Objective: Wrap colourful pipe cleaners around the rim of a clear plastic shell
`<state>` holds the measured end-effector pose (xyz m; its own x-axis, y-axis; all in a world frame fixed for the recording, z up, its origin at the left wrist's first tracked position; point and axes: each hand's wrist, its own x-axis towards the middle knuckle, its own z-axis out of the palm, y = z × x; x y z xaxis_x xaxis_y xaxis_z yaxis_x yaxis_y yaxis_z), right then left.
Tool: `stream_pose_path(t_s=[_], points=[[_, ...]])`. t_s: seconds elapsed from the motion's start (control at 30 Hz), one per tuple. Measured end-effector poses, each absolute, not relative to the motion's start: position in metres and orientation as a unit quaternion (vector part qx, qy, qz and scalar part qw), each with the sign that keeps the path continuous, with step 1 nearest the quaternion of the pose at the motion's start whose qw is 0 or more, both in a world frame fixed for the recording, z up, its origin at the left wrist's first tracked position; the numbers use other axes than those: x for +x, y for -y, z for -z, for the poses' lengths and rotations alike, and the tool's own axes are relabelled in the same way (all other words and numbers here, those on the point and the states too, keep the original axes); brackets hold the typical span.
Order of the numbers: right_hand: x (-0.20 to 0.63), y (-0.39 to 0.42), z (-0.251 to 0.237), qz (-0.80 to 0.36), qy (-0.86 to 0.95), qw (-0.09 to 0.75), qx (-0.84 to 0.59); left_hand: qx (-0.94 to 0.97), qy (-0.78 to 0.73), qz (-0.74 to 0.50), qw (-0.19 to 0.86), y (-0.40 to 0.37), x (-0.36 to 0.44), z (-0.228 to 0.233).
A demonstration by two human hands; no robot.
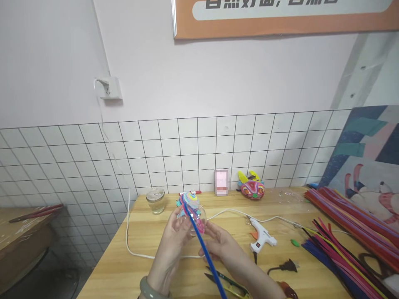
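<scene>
Nearest, blue pipe cleaner (207, 253) running lengthwise from bottom edge up and away between both hands. Left hand (170, 245) curled around clear ball (196, 218) wrapped in coloured strands, right hand (221, 245) pinching its other side. Beyond left hand, glass jar (155, 200) on surface (124, 265), contents unclear. Right of right hand, glue gun (262, 238).

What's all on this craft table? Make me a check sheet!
Surface: pale wooden table, against a tiled wall.
Job's things: clear plastic ball with rainbow swirl decoration; long blue pipe cleaner crossing it.
Clutter: white glue gun, small glass jar, colourful animal mask, heap of coloured pipe cleaners, green-handled snips.
Grippers: left hand and right hand both hold the ball.
Cables: white cord from wall socket; black plug lying loose.
Surroundings: orange sign, painted canvas.
</scene>
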<state>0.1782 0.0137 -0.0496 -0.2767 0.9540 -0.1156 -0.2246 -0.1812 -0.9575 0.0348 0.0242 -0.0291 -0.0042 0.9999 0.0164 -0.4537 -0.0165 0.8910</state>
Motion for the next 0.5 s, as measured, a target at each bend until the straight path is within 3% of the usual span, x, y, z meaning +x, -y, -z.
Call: stream_pose_path(t_s=[0.27, 0.5], points=[[0.181, -0.025, 0.064, -0.617, 0.493, 0.456, -0.410, 0.335, -0.372, -0.643, 0.580, -0.029, 0.014, 0.019], [0.229, -0.068, 0.076, -0.457, 0.608, 0.407, -0.506, 0.288, -0.409, -0.682, 0.533, -0.042, -0.016, 0.023]])
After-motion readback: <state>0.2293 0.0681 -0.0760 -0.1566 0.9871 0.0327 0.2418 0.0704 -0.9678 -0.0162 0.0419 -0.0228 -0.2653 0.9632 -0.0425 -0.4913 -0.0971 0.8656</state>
